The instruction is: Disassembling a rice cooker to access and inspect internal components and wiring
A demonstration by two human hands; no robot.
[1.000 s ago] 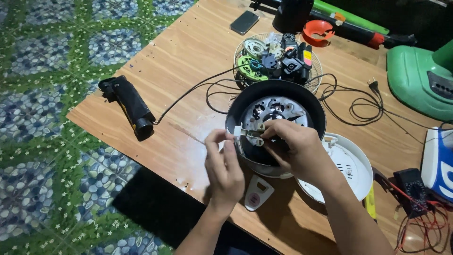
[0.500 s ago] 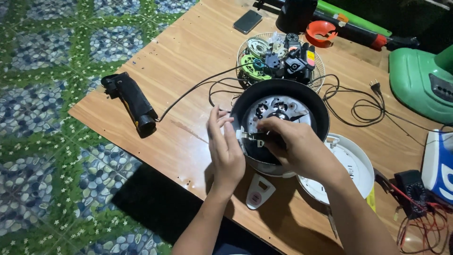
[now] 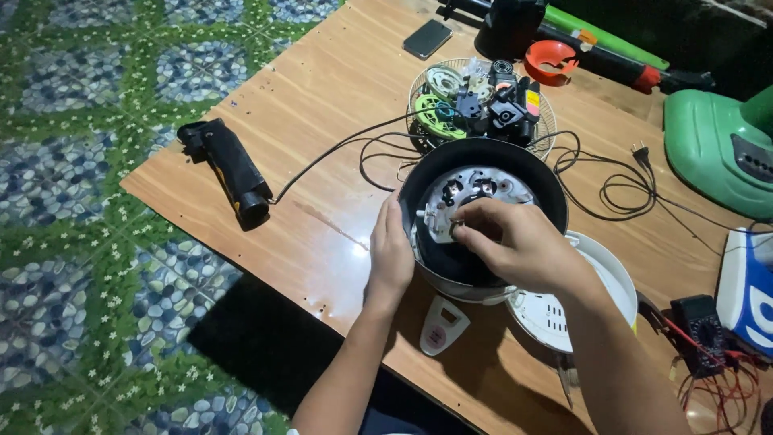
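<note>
- Both forearms rise from the near table edge toward the middle of the wooden table (image 3: 338,97); the left runs almost straight up, the right slants in from the lower right.
- Near edge: a small white panel (image 3: 441,325) with a pink patch lies flat just below the hands.
- Left hand (image 3: 391,256): fingers together and curved, palm pressed against the near left rim of the round black-rimmed appliance body (image 3: 541,181), bracing it rather than clamping it.
- Right hand (image 3: 523,246): reaches over the near rim, fingers drawn together in a pinch on a small part at the edge of the metal plate (image 3: 481,187) inside; the part itself is too small to identify.
- The appliance body sits mid-table, opening facing upward; being round, it shows no long axis.
- A white lid (image 3: 600,278) lies touching its right side.
- To the left, a black handle (image 3: 229,167) lies diagonally, a cord running from it.
- Farther back, a wire basket (image 3: 546,121) holds loose parts.
</note>
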